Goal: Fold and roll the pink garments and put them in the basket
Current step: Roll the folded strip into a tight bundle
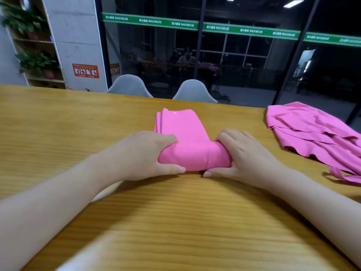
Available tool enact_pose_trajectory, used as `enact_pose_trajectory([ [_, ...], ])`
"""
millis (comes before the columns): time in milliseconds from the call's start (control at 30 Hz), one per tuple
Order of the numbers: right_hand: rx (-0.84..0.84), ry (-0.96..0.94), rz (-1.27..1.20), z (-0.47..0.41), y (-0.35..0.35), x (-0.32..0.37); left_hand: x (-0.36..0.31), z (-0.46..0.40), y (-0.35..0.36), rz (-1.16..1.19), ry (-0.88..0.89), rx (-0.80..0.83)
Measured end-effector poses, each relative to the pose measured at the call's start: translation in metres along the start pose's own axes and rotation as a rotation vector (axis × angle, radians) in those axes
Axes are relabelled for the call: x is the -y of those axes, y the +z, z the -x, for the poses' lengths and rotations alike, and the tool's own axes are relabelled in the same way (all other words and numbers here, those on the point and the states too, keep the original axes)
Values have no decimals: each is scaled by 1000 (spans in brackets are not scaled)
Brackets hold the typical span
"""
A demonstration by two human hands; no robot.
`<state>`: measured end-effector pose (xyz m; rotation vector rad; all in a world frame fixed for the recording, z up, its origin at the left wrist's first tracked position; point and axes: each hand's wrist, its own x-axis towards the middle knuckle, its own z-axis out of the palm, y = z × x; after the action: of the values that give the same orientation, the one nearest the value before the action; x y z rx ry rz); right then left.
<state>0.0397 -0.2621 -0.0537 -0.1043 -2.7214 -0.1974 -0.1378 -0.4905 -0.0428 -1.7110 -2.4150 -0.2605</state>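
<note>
- Roll (pixel 193 156) lies mid-table (pixel 58 118), near end of a folded pink strip (pixel 180 124) that runs away from the person; far part flat, not yet wound in.
- Left hand (pixel 144 155) grips the roll's left end: fingers curled together over the top, thumb flat on the wood under the near edge.
- Right hand (pixel 248 155) mirrors it at the right end, fingers curled over, thumb along the near edge.
- Likely reason for the end grip: keeps both sides even and the wind tight as it goes forward.
- Second garment (pixel 312 133) lies rumpled at the table's right edge, well apart, untouched; probably next in line.
- Basket: not in view. No container visible, so contents cannot be told.
- Two grey chairs (pixel 129 85) stand behind the far edge.
</note>
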Motion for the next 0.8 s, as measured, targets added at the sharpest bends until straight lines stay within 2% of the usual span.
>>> enact_pose_trajectory([
  [67, -17, -30, -60, -3, 1, -2, 0, 0, 3, -147, 90, -125],
  [167, -6, 26, -421, -7, 0, -3, -4, 3, 9, -450, 264, -366],
  [233, 48, 100, -573, -9, -3, -2, -7, 3, 12, -531, 294, -383],
  [333, 163, 170, -630, -11, -8, 5, -4, 1, 13, -496, 278, -333],
  [433, 152, 175, -524, -8, -8, 7, -2, -2, 7, -317, 229, -242],
  [533, 68, 91, -204, -2, -7, 4, -1, -4, 1, -145, 135, -55],
  [600, 17, 11, -11, 0, -8, 7, -3, -3, -5, -51, 89, 11],
  [700, 1, -18, 47, -1, -9, 10, -3, -3, -9, 48, 9, 95],
  [733, 22, -13, 20, -2, -11, 11, -4, -3, -8, 13, 16, 92],
  [800, 91, 7, -54, -4, -15, 11, -1, -3, -1, -221, 167, -105],
])
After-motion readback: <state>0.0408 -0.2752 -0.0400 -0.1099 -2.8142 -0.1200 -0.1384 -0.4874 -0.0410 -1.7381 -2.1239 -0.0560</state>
